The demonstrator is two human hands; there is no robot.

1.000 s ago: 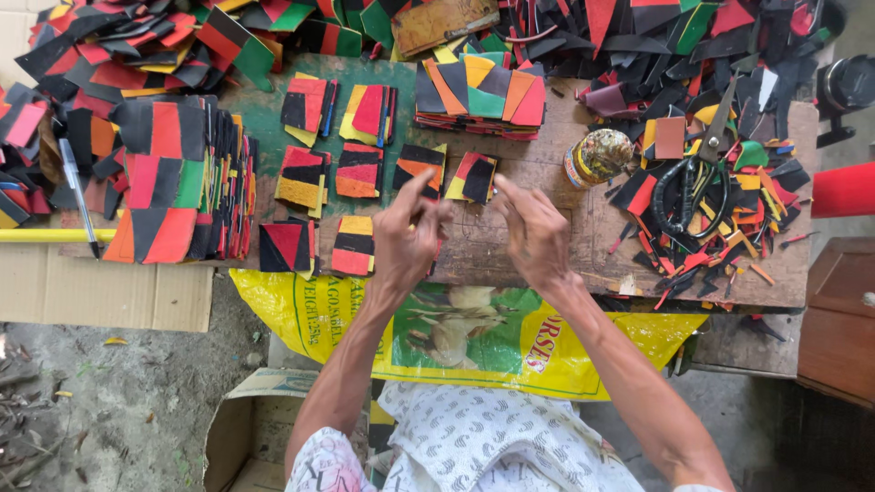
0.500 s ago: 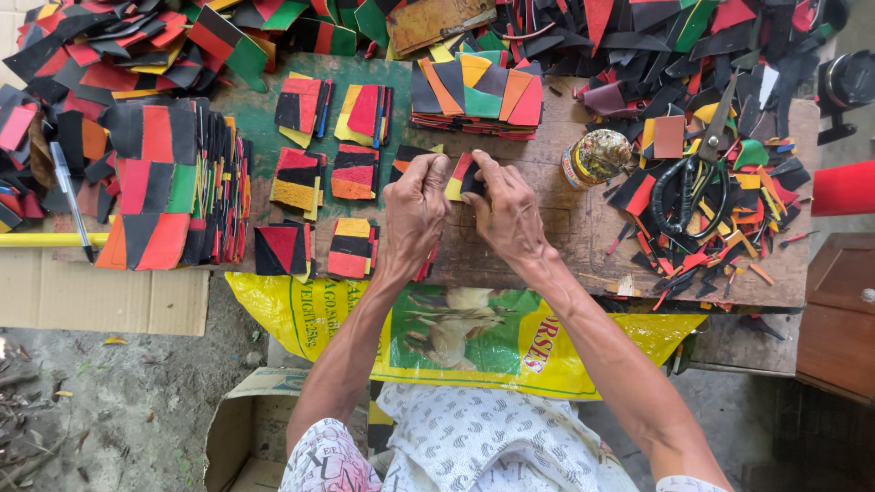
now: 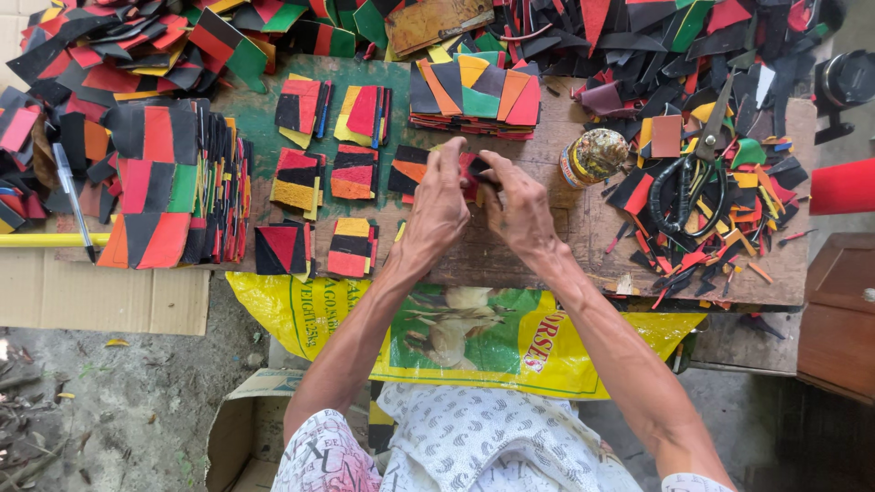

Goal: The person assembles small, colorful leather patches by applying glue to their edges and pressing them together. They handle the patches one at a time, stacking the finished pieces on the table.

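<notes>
I see both hands pinching one small red-and-black patch (image 3: 471,170): left hand (image 3: 436,211), right hand (image 3: 518,205). Fingers narrow on it. Flat stacked patches (image 3: 354,172) lie beside them on the worn wooden counter (image 3: 583,239).

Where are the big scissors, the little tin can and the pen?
scissors (image 3: 685,187), head view, on the black handle loops.
tin can (image 3: 593,155), head view, on its patterned top.
pen (image 3: 71,196), head view, on the middle of its barrel.

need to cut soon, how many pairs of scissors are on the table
1. The black-handled scissors lie on the scrap pile at the table's right side, right of the small tin and the hands. More could be buried under the scraps.
</notes>
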